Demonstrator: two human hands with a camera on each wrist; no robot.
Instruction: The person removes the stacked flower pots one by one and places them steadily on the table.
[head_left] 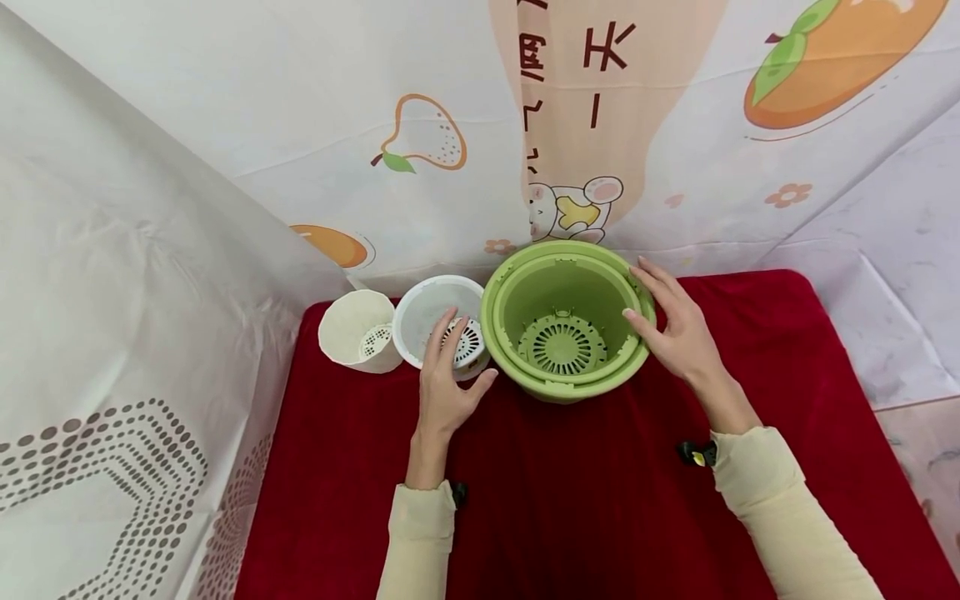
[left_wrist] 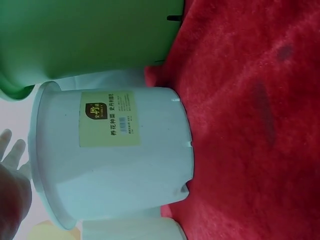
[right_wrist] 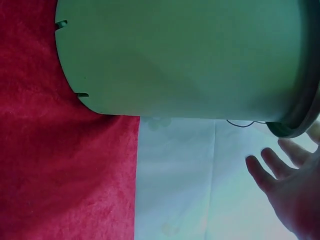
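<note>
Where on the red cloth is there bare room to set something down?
Bare red cloth lies in front of the green planter between the sleeves, in front of the cream planter, and right of the right hand. Crowded: where the white planter stands between those two, left hand by its rim.

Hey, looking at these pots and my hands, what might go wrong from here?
Moving the green pot might jostle the white pot, since they stand side by side with little gap, and perhaps the cream pot next to that. If only your right hand pulls at the green pot's rim, it could tip, since your left hand is by the white pot.
</note>
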